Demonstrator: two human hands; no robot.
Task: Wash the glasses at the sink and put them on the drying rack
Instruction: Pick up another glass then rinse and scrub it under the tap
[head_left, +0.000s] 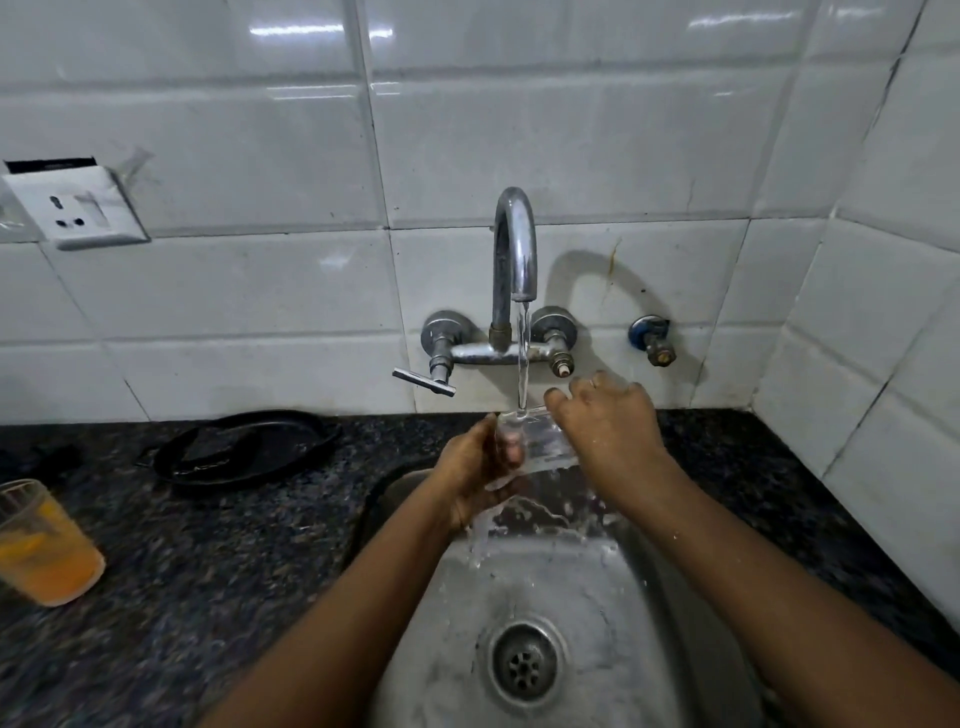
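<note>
The rinsing step is in hand. The left hand (480, 462) is gripping a clear glass (535, 441) over the sink (566, 587), its fingers curling round the near side of the wall, so that they are showing through the glass itself. The glass is tilting, mouth towards the right, directly under the tap (514, 249), and the stream of water (522, 358) is striking it near the rim and spilling off below the left hand into the basin. The right hand (608, 421) is working at the mouth of the glass: its fingers are bending down at or into the rim, though whether they are pinching the edge or only rubbing inside is hard to tell (the spray and the clear wall are blurring that part).

Judging by this, the first glass is partway through its wash and nothing is yet going onto a rack; no drying rack is showing in this view at all. A second glass (44, 545), holding orange liquid, is standing on the dark tabletop (218, 561) well to the left of the sink, unwashed. A black pan (249, 447) is lying behind it, near the wall.

The next move is calling for a firm, wet-safe grip: the glass is slippery, so the left hand should be keeping its hold while the right one is freeing itself, then tipping the water out before carrying it off.
</note>
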